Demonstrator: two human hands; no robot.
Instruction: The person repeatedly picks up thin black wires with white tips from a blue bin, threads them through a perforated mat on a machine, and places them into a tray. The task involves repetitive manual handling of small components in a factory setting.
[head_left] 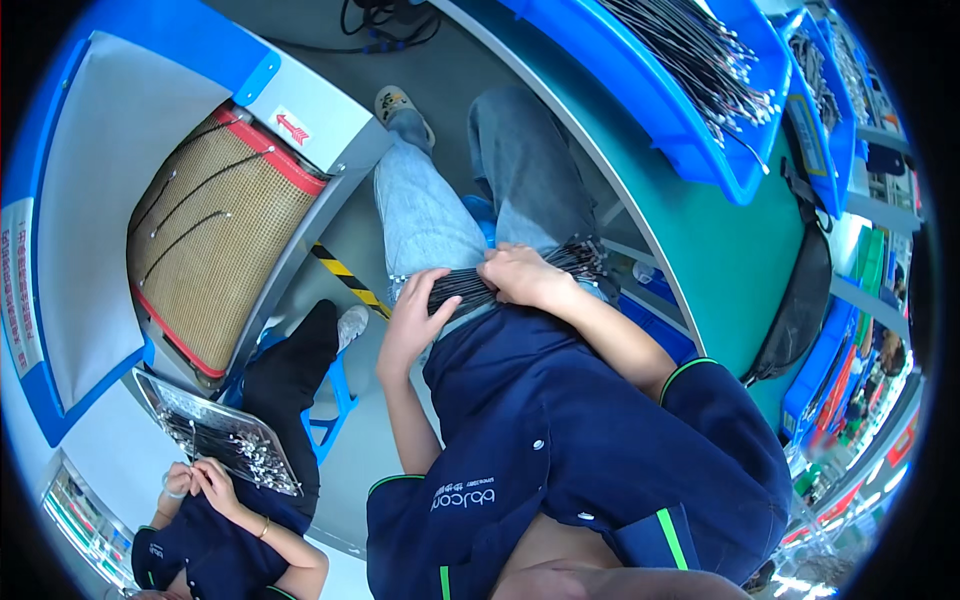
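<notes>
A thick bundle of thin black cables (465, 291) lies across my lap, over my jeans. Its small light-tipped ends show at both sides, some past my left hand and a denser cluster to the right. My left hand (408, 312) wraps round the left part of the bundle, thumb on the near side and fingers on the far side. My right hand (525, 276) is closed over the middle of the bundle, its fingertips curled and partly hidden. The two hands are a short way apart.
To the right, a blue bin (690, 130) full of black cables stands on a green tabletop (690, 230), beside a black pouch (795, 310). At left, a mesh conveyor belt (215, 215) carries several cables. Lower left, a co-worker handles cables over a metal tray (165, 392).
</notes>
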